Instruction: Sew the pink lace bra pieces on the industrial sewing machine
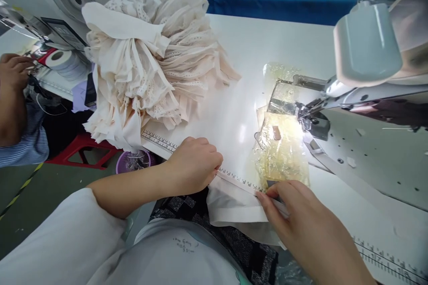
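Note:
My left hand (194, 164) is curled at the table's near edge, fingers pinching the left end of a cream fabric piece (234, 207). My right hand (301, 218) pinches the same piece at its right end, near a ruler strip (240, 180) printed along the table edge. The fabric hangs over the edge toward my lap. Just beyond my right hand lies yellowed tape (281, 151) on the sewing bed, in front of the presser foot (312, 122) of the sewing machine (374, 80).
A big heap of cream lace-trimmed fabric pieces (150, 58) fills the left of the white table (267, 44). Another person's arm (13, 93) works at a second machine (50, 4) far left. A red stool (80, 149) and purple bin (133, 162) stand below.

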A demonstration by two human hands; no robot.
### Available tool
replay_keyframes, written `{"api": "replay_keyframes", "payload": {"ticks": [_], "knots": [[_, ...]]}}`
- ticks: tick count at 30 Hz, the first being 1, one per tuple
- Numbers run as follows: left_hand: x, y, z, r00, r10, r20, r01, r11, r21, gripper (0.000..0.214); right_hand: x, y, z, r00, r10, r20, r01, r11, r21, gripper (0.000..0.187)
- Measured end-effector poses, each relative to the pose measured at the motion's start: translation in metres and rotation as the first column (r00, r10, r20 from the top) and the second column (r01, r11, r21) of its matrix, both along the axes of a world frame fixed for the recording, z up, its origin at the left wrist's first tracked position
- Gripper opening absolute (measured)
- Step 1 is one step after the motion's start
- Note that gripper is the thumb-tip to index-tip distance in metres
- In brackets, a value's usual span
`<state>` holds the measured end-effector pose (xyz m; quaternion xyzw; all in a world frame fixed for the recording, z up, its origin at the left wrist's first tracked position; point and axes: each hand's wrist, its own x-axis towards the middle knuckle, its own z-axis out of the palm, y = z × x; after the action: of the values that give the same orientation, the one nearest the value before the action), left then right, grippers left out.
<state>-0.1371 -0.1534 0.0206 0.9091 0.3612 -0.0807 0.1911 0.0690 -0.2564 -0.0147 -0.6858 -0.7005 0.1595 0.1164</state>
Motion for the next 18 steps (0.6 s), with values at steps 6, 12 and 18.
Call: {"api": "replay_keyframes", "payload": {"ticks": [6, 12, 18], "knots": [[0.0011, 0.0014, 0.0006, 1.0, -0.004, -0.026, 0.004, 1.0, 0.005, 0.011, -0.0026, 0.0001, 0.0042, 1.0, -0.005, 0.023, 0.006, 0.999, -0.037, 0.039], [0.0034, 0.0023, 0.0025, 0.998, -0.036, -0.051, 0.037, 0.999, 0.023, 0.012, 0.0002, 0.0033, 0.005, 1.0, 0.005, 0.017, -0.004, 0.999, -0.049, 0.033], [0.0056, 0.0044, 0.005, 0.995, -0.059, -0.078, 0.061, 0.998, 0.022, 0.013, 0.0051, 0.0068, 0.0028, 0.998, 0.063, -0.009, -0.063, 0.998, -0.008, 0.026]]}}
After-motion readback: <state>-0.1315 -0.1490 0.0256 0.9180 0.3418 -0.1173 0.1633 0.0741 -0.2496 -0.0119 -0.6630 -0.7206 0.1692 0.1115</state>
